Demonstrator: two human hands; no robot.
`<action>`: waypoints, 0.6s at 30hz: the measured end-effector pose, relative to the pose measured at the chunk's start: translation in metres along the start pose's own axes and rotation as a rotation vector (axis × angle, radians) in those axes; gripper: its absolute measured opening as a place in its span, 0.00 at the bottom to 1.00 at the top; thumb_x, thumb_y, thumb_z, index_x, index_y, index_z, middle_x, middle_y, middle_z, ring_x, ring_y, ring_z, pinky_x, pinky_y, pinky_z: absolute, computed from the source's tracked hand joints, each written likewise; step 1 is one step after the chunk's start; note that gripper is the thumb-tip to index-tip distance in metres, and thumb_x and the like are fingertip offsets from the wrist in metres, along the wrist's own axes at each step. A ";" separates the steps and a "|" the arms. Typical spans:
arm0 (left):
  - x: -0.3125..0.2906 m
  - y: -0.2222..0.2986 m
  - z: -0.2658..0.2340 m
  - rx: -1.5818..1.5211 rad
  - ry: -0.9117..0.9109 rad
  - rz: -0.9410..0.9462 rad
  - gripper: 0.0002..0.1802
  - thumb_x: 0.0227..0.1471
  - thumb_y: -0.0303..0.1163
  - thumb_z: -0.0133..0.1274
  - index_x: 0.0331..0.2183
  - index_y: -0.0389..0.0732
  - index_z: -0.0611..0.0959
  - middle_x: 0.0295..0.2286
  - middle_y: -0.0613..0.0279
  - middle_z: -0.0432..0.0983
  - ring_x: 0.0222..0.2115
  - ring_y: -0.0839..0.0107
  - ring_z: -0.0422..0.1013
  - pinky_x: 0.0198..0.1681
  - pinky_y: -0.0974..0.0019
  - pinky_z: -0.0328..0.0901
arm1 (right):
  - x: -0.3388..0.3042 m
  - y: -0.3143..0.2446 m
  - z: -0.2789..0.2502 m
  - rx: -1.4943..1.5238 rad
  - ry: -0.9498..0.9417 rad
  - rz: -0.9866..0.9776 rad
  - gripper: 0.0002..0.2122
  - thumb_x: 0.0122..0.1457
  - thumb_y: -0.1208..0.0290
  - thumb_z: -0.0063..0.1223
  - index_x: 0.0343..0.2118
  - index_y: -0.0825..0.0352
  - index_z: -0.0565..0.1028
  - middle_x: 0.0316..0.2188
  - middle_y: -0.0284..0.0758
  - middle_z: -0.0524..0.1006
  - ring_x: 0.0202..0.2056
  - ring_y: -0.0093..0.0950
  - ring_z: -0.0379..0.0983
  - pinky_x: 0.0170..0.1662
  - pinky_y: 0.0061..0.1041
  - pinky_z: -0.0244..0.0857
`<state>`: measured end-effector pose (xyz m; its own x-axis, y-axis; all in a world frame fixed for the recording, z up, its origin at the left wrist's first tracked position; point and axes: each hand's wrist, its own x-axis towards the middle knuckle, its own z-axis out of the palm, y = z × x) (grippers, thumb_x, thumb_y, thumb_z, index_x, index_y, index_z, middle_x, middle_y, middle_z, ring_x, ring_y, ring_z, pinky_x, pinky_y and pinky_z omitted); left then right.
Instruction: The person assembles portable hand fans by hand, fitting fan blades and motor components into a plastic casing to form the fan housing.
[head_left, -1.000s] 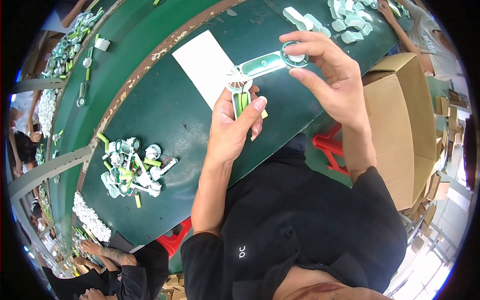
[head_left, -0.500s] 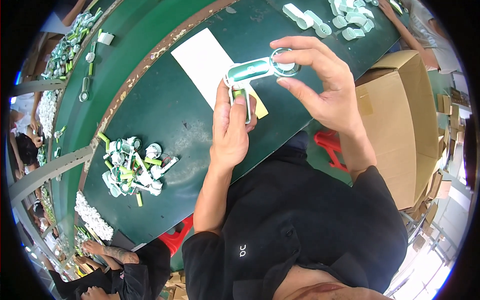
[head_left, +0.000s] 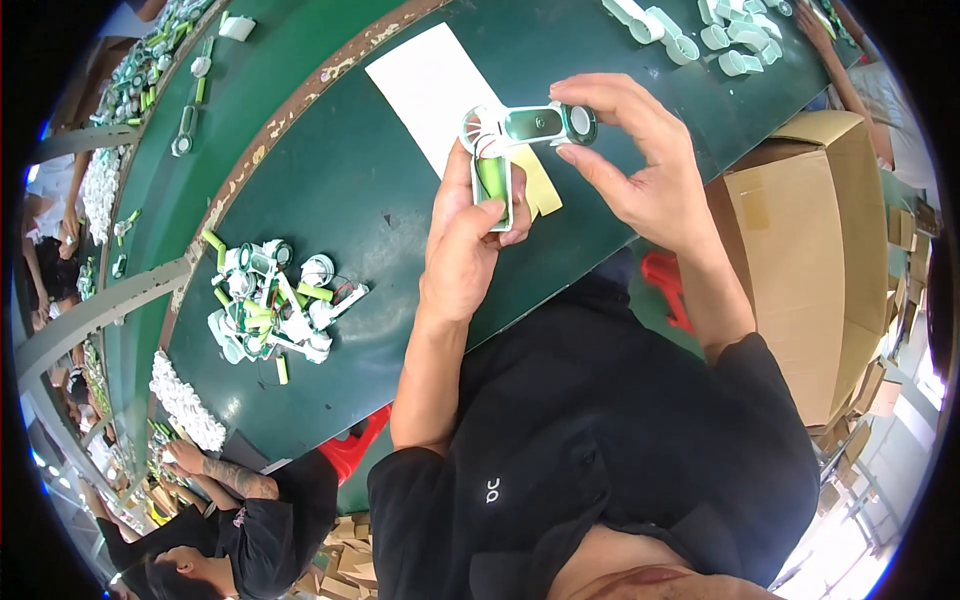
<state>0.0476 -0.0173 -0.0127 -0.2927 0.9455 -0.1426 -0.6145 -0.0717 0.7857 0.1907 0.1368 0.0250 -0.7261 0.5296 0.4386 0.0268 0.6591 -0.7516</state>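
Observation:
Over the table, both my hands hold a hinged white-and-green device, its two arms bent at an angle. My left hand is closed around the lower arm, its thumb on the front. A light green cylindrical cell sits in that open arm, with thin wires near the hinge. My right hand grips the dark-centred round end between thumb and fingers; part of the contact is hidden. Below the device, a white sheet lies on the table with a yellow piece at its near end.
A pile of similar parts covers the table's left side. Pale green housings lie at the far right. An open cardboard box stands on my right. Beyond the metal rail, a green conveyor carries parts. Co-workers sit nearby.
The device has been turned in my hands, so the green cell, wires and hinge show more clearly and the round end faces differently. The whole view has shifted slightly.

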 end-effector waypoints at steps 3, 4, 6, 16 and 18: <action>-0.002 0.001 -0.004 -0.002 -0.035 0.036 0.40 0.57 0.28 0.40 0.70 0.43 0.53 0.37 0.63 0.70 0.25 0.78 0.62 0.29 0.73 0.59 | 0.001 0.000 0.004 -0.003 -0.003 -0.007 0.20 0.52 0.85 0.64 0.49 0.65 0.79 0.47 0.39 0.80 0.46 0.38 0.79 0.49 0.31 0.73; -0.002 0.003 -0.002 -0.002 -0.033 0.033 0.40 0.57 0.28 0.40 0.70 0.43 0.53 0.37 0.63 0.70 0.25 0.78 0.62 0.29 0.73 0.59 | 0.001 0.000 0.005 -0.001 -0.003 -0.004 0.20 0.52 0.85 0.64 0.49 0.65 0.79 0.47 0.39 0.80 0.46 0.38 0.79 0.49 0.31 0.73; -0.004 0.007 0.000 0.103 0.027 0.020 0.40 0.61 0.27 0.37 0.72 0.42 0.47 0.38 0.63 0.69 0.26 0.78 0.62 0.30 0.73 0.60 | 0.001 0.001 0.006 -0.009 -0.010 -0.005 0.20 0.52 0.84 0.65 0.49 0.65 0.79 0.46 0.39 0.80 0.46 0.38 0.79 0.49 0.31 0.73; 0.000 -0.016 -0.008 0.341 0.236 0.249 0.36 0.66 0.22 0.35 0.72 0.41 0.49 0.40 0.66 0.69 0.27 0.83 0.59 0.30 0.76 0.57 | -0.008 0.003 0.008 0.258 -0.096 0.074 0.18 0.52 0.82 0.66 0.47 0.68 0.79 0.44 0.38 0.78 0.45 0.31 0.77 0.49 0.29 0.74; 0.002 -0.015 -0.008 0.287 0.230 0.233 0.37 0.66 0.22 0.36 0.72 0.41 0.47 0.41 0.66 0.69 0.28 0.82 0.60 0.30 0.75 0.57 | -0.008 0.004 0.009 0.350 -0.144 0.097 0.17 0.54 0.82 0.65 0.48 0.70 0.78 0.45 0.37 0.77 0.46 0.29 0.76 0.51 0.28 0.74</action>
<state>0.0501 -0.0166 -0.0294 -0.5749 0.8169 -0.0465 -0.2935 -0.1529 0.9437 0.1908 0.1305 0.0143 -0.8213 0.4837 0.3024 -0.1182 0.3743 -0.9197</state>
